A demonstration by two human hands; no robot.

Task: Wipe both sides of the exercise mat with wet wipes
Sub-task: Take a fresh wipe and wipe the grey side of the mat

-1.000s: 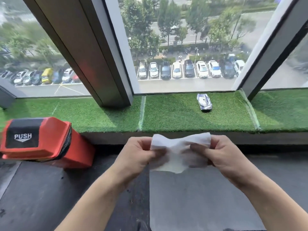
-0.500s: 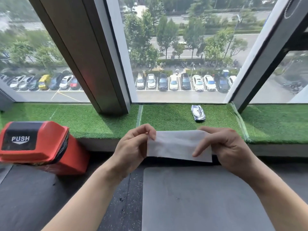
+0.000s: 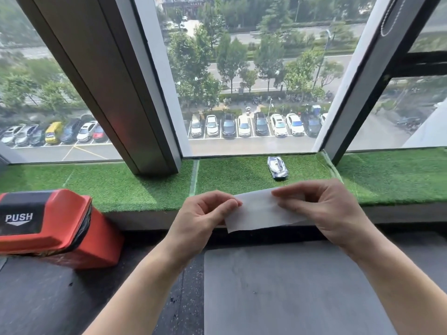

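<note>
A white wet wipe (image 3: 258, 212), folded into a flat strip, is held in the air in front of the window ledge. My left hand (image 3: 200, 218) pinches its left end between thumb and fingers. My right hand (image 3: 324, 209) pinches its right end, fingers curled over the top edge. Below the hands a grey exercise mat (image 3: 290, 291) lies flat on the dark floor, its far edge near the ledge. A small silver-blue wipe packet (image 3: 277, 168) lies on the green turf behind the hands.
A red bin (image 3: 48, 228) with a black PUSH lid stands on the floor at the left. A ledge covered in artificial turf (image 3: 121, 187) runs across below the windows. Dark window posts (image 3: 113, 88) rise from the ledge. Dark speckled floor (image 3: 48, 298) lies left of the mat.
The crumpled wipe has been smoothed into a flat folded strip between both hands. The view has tilted upward, showing more window and less mat.
</note>
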